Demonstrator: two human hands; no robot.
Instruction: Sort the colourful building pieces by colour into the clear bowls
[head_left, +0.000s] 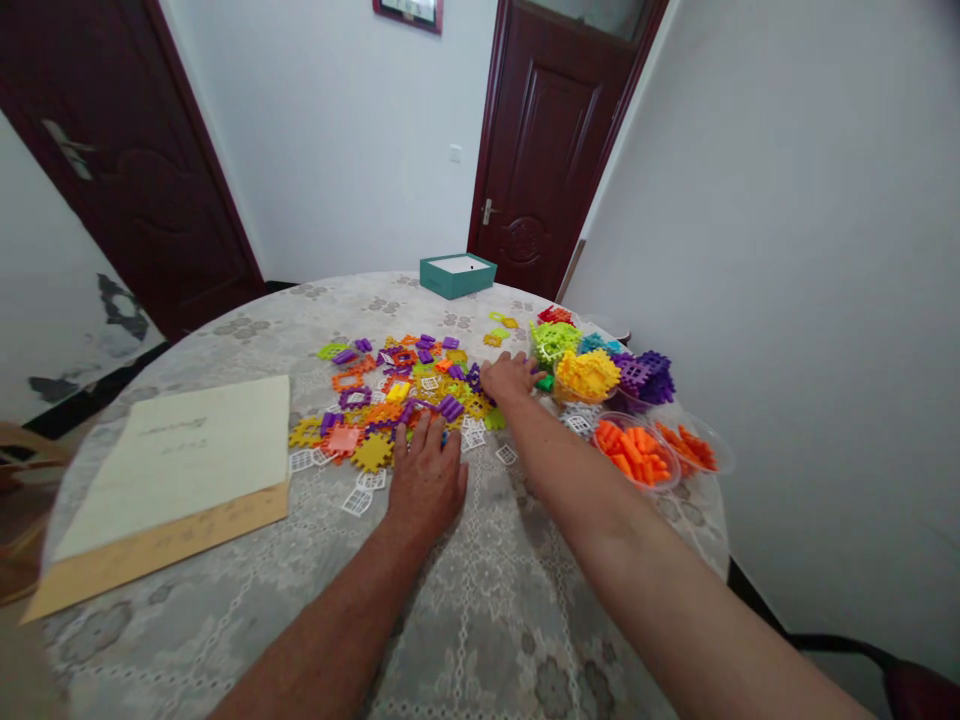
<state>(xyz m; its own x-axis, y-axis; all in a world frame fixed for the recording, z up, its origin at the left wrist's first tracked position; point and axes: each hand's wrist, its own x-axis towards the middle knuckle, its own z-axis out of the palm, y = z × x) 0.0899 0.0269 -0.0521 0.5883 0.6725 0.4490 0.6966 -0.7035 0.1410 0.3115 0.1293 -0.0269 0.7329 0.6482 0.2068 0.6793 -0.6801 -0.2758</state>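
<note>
A pile of mixed plastic building pieces [386, 400] in purple, orange, yellow and white is spread over the middle of the table. My left hand [427, 465] lies on its near edge, fingers stretched forward over the pieces. A mustard-yellow toothed piece [373, 452] sits just left of that hand. My right hand [510, 378] reaches to the pile's right side, its fingers apart. A bit of purple shows by its fingertips; whether they touch it I cannot tell. Beside it stand a heap of lime-green pieces [556, 342] and a tub of yellow pieces [589, 375].
Purple pieces [646, 378] and clear tubs of orange pieces [634, 452] stand at the right. A green box [457, 275] sits at the table's far edge. On the left lie a pale sheet [180, 455] and a brown envelope [157, 545]. White lattice pieces [365, 492] lie near the pile.
</note>
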